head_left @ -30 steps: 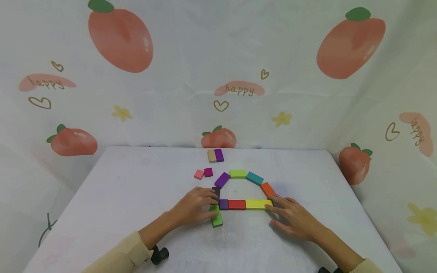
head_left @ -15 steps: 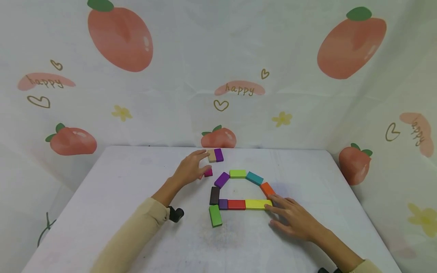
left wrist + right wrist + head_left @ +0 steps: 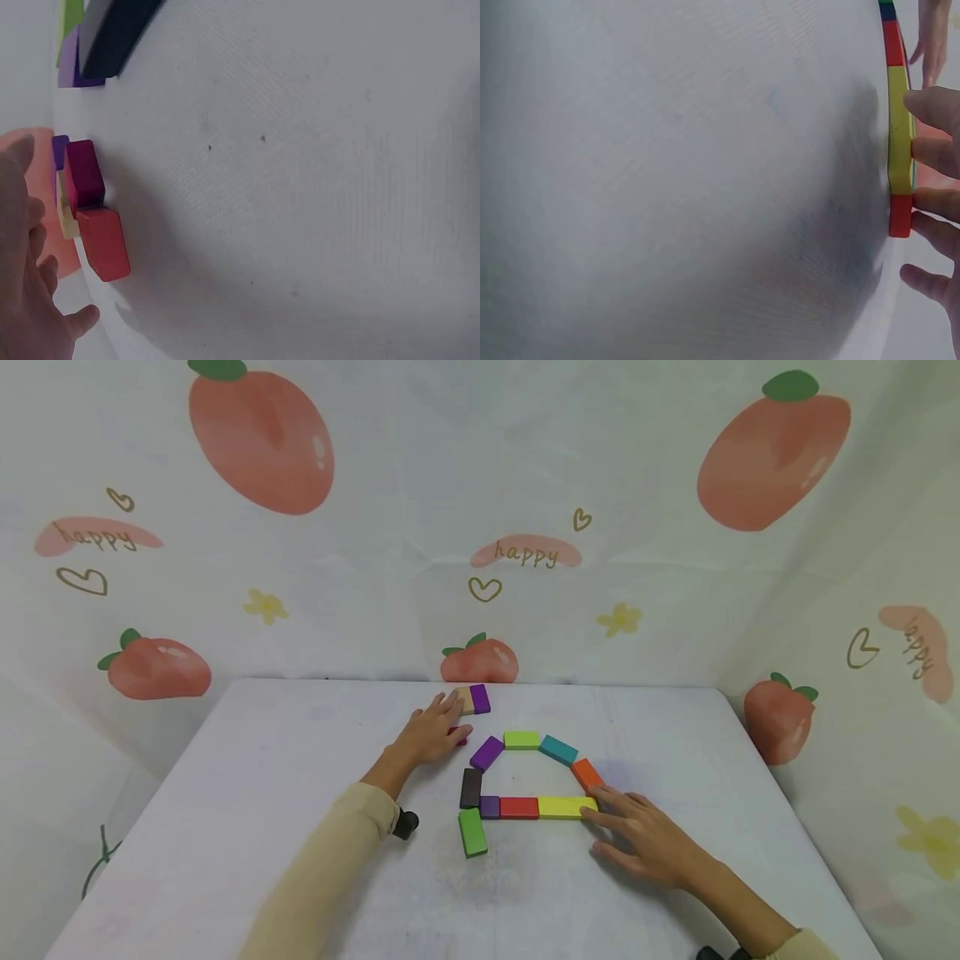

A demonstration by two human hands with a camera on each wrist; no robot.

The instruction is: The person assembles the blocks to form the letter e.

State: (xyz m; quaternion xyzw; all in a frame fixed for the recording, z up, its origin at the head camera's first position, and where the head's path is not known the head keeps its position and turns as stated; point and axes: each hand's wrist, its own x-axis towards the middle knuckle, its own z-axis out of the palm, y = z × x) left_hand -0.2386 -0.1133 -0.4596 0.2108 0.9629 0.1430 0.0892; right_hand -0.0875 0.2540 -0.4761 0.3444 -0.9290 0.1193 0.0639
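My left hand hovers over the back left of the table, fingers extended, its fingertips at the beige block, which lies against a purple block. Whether they touch it I cannot tell. Below that hand are a magenta block and a coral block, side by side. My right hand has its fingers spread, fingertips resting at the right end of the yellow block and the orange block. In the right wrist view those fingers lie along the yellow block.
A ring of blocks continues with red, small purple, black, violet, lime and teal pieces. A green block extends toward the front of the white table. Patterned cloth hangs behind.
My left hand has left the black and green blocks and moved away to the back, up to the beige block. My right hand has stayed in place.
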